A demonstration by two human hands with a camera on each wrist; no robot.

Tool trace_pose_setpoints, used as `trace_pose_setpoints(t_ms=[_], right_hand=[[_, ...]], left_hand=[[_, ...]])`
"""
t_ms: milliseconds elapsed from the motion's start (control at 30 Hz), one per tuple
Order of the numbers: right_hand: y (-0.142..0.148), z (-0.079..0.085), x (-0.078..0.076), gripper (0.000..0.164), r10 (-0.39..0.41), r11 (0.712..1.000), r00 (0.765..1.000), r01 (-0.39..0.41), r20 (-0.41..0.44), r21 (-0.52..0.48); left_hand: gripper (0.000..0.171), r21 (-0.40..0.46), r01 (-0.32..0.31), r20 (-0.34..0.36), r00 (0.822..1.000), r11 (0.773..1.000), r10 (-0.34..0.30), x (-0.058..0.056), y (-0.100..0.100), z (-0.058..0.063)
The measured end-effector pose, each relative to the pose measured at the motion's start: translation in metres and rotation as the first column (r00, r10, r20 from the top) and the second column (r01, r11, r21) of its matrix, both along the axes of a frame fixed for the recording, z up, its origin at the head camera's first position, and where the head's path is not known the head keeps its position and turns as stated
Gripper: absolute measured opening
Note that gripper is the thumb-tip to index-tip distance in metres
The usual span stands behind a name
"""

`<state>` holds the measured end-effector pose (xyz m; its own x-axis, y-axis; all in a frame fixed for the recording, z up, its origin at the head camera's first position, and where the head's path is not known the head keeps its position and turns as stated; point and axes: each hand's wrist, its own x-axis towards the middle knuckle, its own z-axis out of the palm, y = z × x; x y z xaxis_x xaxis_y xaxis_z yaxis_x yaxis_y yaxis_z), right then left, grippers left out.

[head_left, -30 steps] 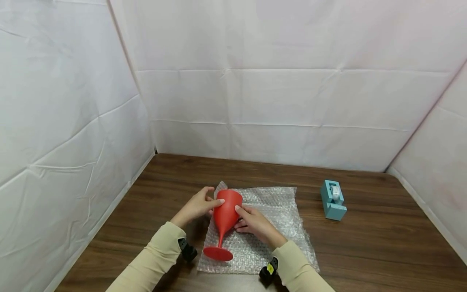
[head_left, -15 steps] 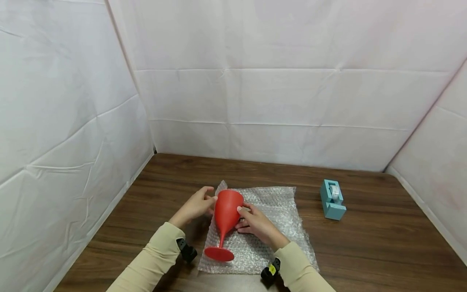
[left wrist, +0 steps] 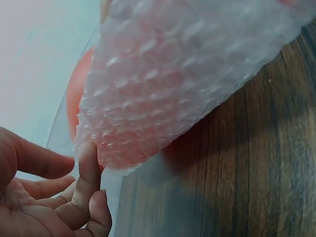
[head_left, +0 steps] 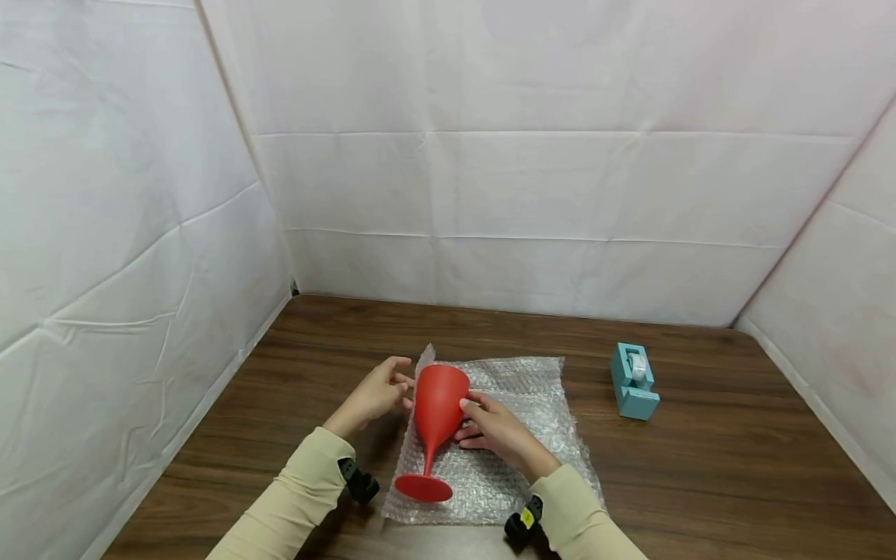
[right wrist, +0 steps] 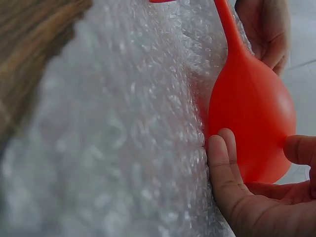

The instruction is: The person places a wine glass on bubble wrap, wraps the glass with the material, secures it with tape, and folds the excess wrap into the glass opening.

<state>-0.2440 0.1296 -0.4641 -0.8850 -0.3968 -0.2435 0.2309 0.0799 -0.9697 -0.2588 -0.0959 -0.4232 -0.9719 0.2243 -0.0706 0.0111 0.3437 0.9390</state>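
A red plastic goblet [head_left: 438, 404] lies tilted over the left part of a sheet of bubble wrap [head_left: 518, 467], its foot toward the near edge. My right hand [head_left: 500, 435] holds the bowl from the right, thumb on top and fingers curled at its side, as the right wrist view shows. Left of the bowl is my left hand [head_left: 374, 398], fingers loosely bent. In the left wrist view a fingertip [left wrist: 89, 150] touches the raised edge of the bubble wrap [left wrist: 148, 89], while the thumb stays apart from it. Part of the goblet [left wrist: 81, 94] shows behind that raised edge.
A teal tape dispenser [head_left: 633, 381] with a roll of clear tape stands to the right on the dark wooden table [head_left: 735, 435]. White cloth walls [head_left: 525, 187] close off the back and both sides.
My left thumb has come off the goblet's bowl, and the left hand now sits just beside it. The goblet has shifted slightly right, still held by my right hand.
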Motion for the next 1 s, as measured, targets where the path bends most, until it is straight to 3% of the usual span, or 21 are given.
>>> trace_pose_setpoints(t_ms=[267,567,1000], right_hand=[[0.004,0.0,0.0,0.063,0.022,1.0,1.0,-0.022,0.003,0.007],[0.008,0.001,0.002,0.06,0.032,0.999,0.999,-0.032,0.001,0.014],[0.01,-0.003,0.001,0.054,0.016,1.0,1.0,-0.016,-0.005,0.013]], left_hand=[[0.049,-0.017,-0.036,-0.005,0.999,0.999,0.036,-0.002,0.006,-0.002],[0.041,-0.063,-0.02,-0.091,0.996,0.998,0.014,0.0,0.009,-0.003],[0.037,-0.092,-0.037,-0.111,0.993,0.995,0.027,-0.002,0.013,-0.007]])
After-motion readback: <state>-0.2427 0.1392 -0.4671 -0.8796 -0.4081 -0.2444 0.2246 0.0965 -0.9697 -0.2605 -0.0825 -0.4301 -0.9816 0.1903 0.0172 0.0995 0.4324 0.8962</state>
